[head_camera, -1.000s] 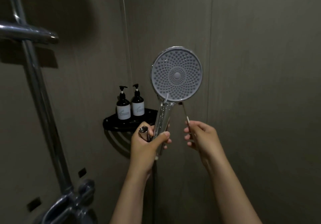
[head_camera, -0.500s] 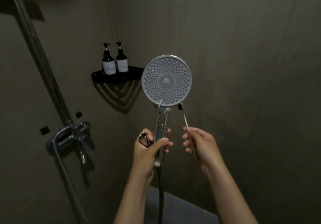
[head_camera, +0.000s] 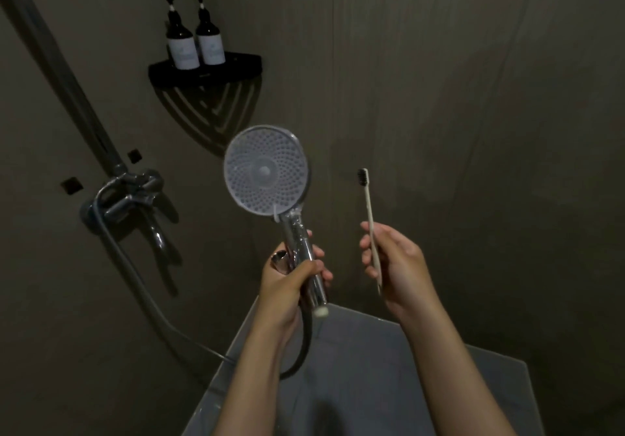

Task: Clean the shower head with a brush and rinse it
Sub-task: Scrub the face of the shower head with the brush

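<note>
Labels (head_camera: 183, 54) unreadable; left hand (head_camera: 287, 283) grips shower head (head_camera: 267, 171), right hand (head_camera: 399, 266) brush (head_camera: 367, 205).

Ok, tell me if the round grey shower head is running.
Off, it seems: no water visibly leaves the round grey shower head.

Glossy chrome shower head (head_camera: 267, 171), matt plastic brush (head_camera: 368, 212)

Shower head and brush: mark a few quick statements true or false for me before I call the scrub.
1. The left hand grips the shower head by its handle. True.
2. The right hand holds the brush with its bristles at the top. True.
3. The bristles press against the shower head's face. False: the brush is held apart from it, off to its right.
4. The corner shelf holds three bottles. False: two bottles stand on it.
</note>
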A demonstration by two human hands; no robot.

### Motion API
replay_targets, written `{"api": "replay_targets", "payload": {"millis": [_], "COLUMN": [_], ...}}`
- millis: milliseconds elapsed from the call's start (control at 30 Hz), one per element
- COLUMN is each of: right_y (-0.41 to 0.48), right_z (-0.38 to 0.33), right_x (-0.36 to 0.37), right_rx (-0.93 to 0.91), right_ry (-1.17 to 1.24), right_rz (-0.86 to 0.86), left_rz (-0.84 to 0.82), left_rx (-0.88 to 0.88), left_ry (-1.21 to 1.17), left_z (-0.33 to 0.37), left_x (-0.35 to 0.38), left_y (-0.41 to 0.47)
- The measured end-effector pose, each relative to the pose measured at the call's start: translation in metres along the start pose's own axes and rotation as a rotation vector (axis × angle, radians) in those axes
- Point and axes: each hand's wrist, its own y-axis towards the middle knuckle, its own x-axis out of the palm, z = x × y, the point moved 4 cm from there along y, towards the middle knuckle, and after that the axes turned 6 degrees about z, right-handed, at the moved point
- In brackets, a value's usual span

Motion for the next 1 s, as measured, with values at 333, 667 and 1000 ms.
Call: {"api": "replay_targets", "payload": {"millis": [333, 667, 1000], "right_y": [0.004, 0.017, 0.020], "right_z": [-0.002, -0.017, -0.029], "right_x": [-0.006, 0.005, -0.004], "right_rx": [-0.045, -0.161, -0.185], "right_ry": [-0.020, -0.230, -0.264], "right_rz": [-0.031, -0.092, -0.050], "left_rz": [-0.068, -0.172, -0.138], "left_rx": [-0.075, -0.034, -0.054], "left_ry": [0.031, 0.225, 0.216], "left_z": [0.004, 0.001, -0.004], "left_x": [-0.023, -0.007, 0.005], "left_y": [0.012, 0.033, 0.039]}}
